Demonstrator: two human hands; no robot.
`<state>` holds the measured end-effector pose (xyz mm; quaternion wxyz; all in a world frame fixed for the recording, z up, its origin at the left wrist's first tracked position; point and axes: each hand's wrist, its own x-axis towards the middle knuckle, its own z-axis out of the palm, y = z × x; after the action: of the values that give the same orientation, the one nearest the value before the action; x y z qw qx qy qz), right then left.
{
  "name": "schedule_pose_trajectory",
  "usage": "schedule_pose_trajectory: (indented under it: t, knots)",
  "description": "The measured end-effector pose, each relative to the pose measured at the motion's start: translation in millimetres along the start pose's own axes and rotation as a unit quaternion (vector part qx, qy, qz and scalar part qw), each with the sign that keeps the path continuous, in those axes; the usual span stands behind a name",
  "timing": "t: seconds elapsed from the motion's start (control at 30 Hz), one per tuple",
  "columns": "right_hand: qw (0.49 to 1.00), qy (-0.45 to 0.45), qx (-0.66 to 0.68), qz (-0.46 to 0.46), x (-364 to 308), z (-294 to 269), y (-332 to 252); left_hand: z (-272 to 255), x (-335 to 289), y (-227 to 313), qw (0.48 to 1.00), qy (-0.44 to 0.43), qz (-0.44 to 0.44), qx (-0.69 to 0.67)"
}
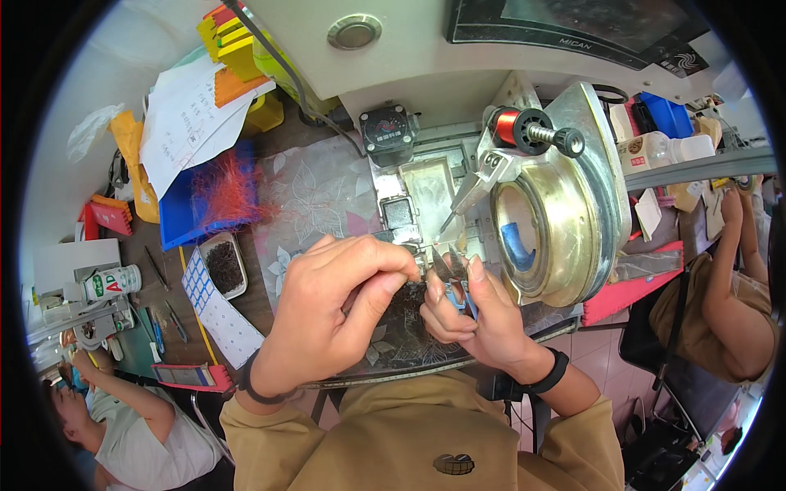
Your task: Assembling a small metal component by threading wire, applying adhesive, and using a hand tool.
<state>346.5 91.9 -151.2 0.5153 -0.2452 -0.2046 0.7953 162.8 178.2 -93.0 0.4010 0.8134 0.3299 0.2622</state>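
My right hand is closed round a small pair of pliers with blue handles, their jaws pointing up and away from me. Just left of the jaws, my left hand pinches thumb and forefinger together. Whatever lies between those fingertips is too small to make out. Both hands work at the near side of a winding machine's metal bed. Above the pliers, a thin pointed nozzle slants down from an arm bearing a spool of red wire. A large brass-coloured ring stands right of my right hand.
Left lies a blue bin heaped with red wire scraps. Nearer stands a white dish of small dark pieces. A screen overhangs the far side. People sit at both sides, one arm showing at right.
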Motion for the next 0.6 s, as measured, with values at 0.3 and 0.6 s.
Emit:
schedule_pose_trajectory:
  t: [0.3, 0.6]
  knots:
    - [0.999, 0.017, 0.043, -0.006, 4.6, 0.0, 5.5, 1.9, -1.8, -0.1, 1.0, 0.011, -0.006, -0.016]
    - [0.995, -0.041, -0.05, 0.076, -2.9, -1.5, 1.0, -9.8, -9.2, -7.5, 0.996, 0.083, -0.031, -0.006]
